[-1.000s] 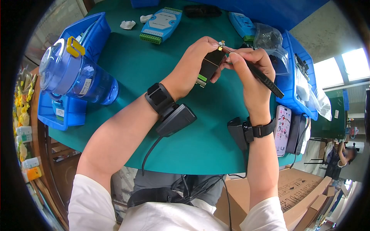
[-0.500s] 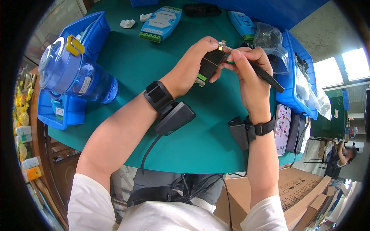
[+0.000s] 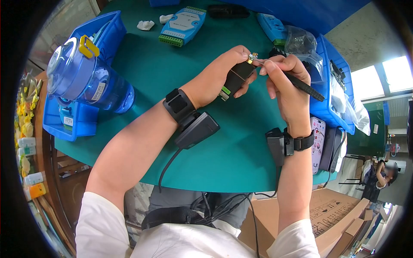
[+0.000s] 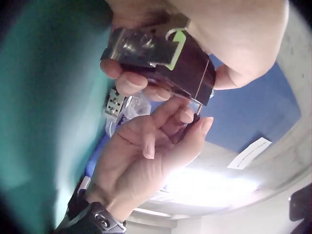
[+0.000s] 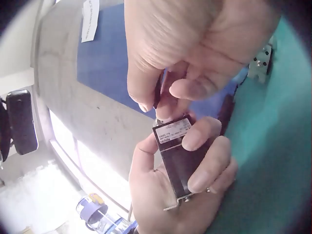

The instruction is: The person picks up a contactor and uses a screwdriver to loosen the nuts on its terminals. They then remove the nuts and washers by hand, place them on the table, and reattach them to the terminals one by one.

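My left hand (image 3: 217, 79) grips a small black box-shaped module (image 3: 238, 77) with a green terminal at one end and brass-coloured fittings (image 3: 250, 59) at the other. A printed label (image 5: 173, 130) on the module shows in the right wrist view, and a metal bracket (image 4: 144, 46) in the left wrist view. Pinched between the thumb and fingers of my right hand (image 3: 289, 81) is a slim black-handled screwdriver (image 3: 306, 87). Its thin metal shaft (image 4: 200, 109) meets the end of the module near the brass fittings. The screwdriver's tip is hidden.
Blue-and-white modules (image 3: 184, 25) with green terminals lie at the back. A blue water bottle (image 3: 97, 81) and blue bins stand on the left. On the right are a blue bin (image 3: 340, 92) with bagged parts and a phone (image 3: 317, 144). Crumpled white pieces (image 3: 145, 25) lie far left.
Both hands, with the module and screwdriver, have shifted slightly right and down in the head view. Some right-hand fingers have drawn away from the module, and the screwdriver stays at its end.
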Demonstrator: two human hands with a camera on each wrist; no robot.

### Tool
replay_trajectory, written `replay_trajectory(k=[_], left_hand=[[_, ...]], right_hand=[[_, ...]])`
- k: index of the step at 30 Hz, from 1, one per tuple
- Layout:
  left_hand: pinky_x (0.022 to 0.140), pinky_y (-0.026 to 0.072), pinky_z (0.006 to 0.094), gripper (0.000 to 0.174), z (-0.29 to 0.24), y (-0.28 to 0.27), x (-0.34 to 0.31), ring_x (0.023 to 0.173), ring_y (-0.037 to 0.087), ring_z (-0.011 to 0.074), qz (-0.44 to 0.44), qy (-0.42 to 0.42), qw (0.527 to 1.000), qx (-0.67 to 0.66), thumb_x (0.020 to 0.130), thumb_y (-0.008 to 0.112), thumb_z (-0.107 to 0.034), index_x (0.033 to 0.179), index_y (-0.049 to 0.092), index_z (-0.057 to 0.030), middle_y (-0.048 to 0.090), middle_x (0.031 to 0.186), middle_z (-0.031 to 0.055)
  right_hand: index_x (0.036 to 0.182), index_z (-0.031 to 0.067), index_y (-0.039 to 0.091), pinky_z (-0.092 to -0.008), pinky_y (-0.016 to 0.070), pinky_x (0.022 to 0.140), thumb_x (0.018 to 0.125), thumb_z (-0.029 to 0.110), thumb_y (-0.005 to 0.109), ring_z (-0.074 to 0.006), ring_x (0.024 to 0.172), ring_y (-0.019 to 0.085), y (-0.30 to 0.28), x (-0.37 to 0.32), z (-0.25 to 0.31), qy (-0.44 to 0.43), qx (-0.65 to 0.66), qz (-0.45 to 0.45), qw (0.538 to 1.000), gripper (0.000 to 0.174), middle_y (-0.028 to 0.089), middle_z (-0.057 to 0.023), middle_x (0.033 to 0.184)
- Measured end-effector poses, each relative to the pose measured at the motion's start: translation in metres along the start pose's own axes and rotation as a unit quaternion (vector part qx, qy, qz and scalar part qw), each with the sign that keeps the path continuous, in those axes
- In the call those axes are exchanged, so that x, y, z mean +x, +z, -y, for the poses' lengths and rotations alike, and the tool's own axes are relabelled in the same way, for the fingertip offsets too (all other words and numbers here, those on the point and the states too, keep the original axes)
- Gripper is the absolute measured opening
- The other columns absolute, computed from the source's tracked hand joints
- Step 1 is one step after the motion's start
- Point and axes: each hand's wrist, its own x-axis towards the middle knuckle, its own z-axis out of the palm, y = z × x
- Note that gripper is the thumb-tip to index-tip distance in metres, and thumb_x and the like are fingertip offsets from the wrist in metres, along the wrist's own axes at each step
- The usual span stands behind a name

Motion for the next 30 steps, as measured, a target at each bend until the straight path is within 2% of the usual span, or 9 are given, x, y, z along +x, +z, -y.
replay_trajectory(k=[7,11,13,14,17,19,23,24,30], left_hand=[[0.054,0.0412,0.0259,0.034,0.001,0.000,0.000,0.059,0.053,0.0153,-0.007,-0.003,1.000,0.000,0.100,0.041,-0.041,0.096,0.052,-0.0090,0.058,0.082,0.0070],[0.057,0.0427,0.0265,0.035,0.002,-0.002,0.003,0.064,0.055,0.0158,-0.029,0.005,0.999,0.015,0.101,0.043,-0.041,0.107,0.053,-0.0081,0.061,0.087,0.0075],[0.059,0.0436,0.0270,0.038,0.002,0.003,0.003,0.068,0.057,0.0160,-0.071,0.006,0.997,0.008,0.101,0.044,-0.042,0.115,0.052,-0.0074,0.062,0.091,0.0078],[0.062,0.0445,0.0269,0.037,0.002,0.002,0.004,0.071,0.057,0.0156,-0.070,0.006,0.997,0.005,0.101,0.047,-0.040,0.118,0.051,-0.0067,0.062,0.092,0.0073],[0.070,0.0469,0.0264,0.039,0.005,-0.001,0.004,0.079,0.059,0.0138,-0.079,0.027,0.995,0.048,0.099,0.057,-0.033,0.124,0.049,-0.0045,0.061,0.096,0.0058],[0.075,0.0481,0.0259,0.039,0.009,0.003,0.006,0.084,0.059,0.0120,-0.099,0.066,0.983,0.141,0.097,0.063,-0.027,0.125,0.048,-0.0030,0.060,0.099,0.0047],[0.080,0.0496,0.0259,0.043,0.015,0.003,0.008,0.089,0.058,0.0084,-0.102,0.074,0.979,0.162,0.092,0.072,-0.012,0.126,0.047,-0.0010,0.059,0.104,0.0026],[0.080,0.0499,0.0259,0.043,0.016,0.002,0.009,0.090,0.058,0.0079,-0.088,0.087,0.978,0.166,0.092,0.073,-0.011,0.126,0.048,-0.0010,0.059,0.105,0.0023],[0.086,0.0504,0.0255,0.045,0.010,0.005,0.007,0.099,0.059,0.0074,-0.056,0.115,0.965,0.228,0.087,0.076,-0.006,0.126,0.053,-0.0029,0.061,0.109,0.0011]], right_hand=[[0.088,0.0009,0.059,-0.0230,0.0537,0.064,0.091,0.000,0.070,-0.0126,0.075,0.067,0.003,0.001,-0.006,-0.038,0.009,-0.007,0.999,0.011,0.070,-0.0117,0.094],[0.087,-0.0002,0.059,-0.0293,0.0566,0.077,0.098,0.008,0.061,-0.0196,0.086,0.069,0.001,0.002,-0.009,-0.046,0.052,-0.018,0.997,0.014,0.068,-0.0130,0.095],[0.087,-0.0007,0.059,-0.0313,0.0561,0.081,0.103,0.014,0.055,-0.0224,0.089,0.069,0.009,0.003,-0.009,-0.046,0.089,-0.066,0.993,0.022,0.068,-0.0139,0.095],[0.086,-0.0019,0.059,-0.0336,0.0553,0.085,0.107,0.022,0.047,-0.0269,0.095,0.069,0.004,0.003,-0.012,-0.063,0.104,-0.049,0.991,0.034,0.067,-0.0152,0.097],[0.084,-0.0007,0.059,-0.0267,0.0524,0.073,0.108,0.024,0.045,-0.0201,0.083,0.068,0.008,0.007,-0.011,-0.105,0.087,-0.116,0.984,0.037,0.067,-0.0104,0.088],[0.084,0.0000,0.061,-0.0225,0.0450,0.065,0.105,0.023,0.052,-0.0124,0.073,0.061,0.000,0.005,-0.005,-0.059,-0.004,-0.134,0.989,0.033,0.064,-0.0049,0.082],[0.084,0.0014,0.066,-0.0197,0.0291,0.054,0.094,0.022,0.071,-0.0025,0.061,0.042,0.009,0.000,0.007,-0.020,-0.228,-0.170,0.958,0.024,0.053,0.0055,0.069],[0.083,0.0002,0.067,-0.0209,0.0288,0.054,0.085,0.020,0.082,-0.0020,0.062,0.038,0.010,0.001,0.005,-0.022,-0.239,-0.168,0.956,0.024,0.048,0.0071,0.067],[0.079,0.0002,0.061,-0.0237,0.0319,0.053,0.085,0.017,0.077,-0.0046,0.061,0.039,0.010,0.000,0.000,-0.018,-0.260,-0.122,0.958,0.024,0.048,0.0043,0.065]])
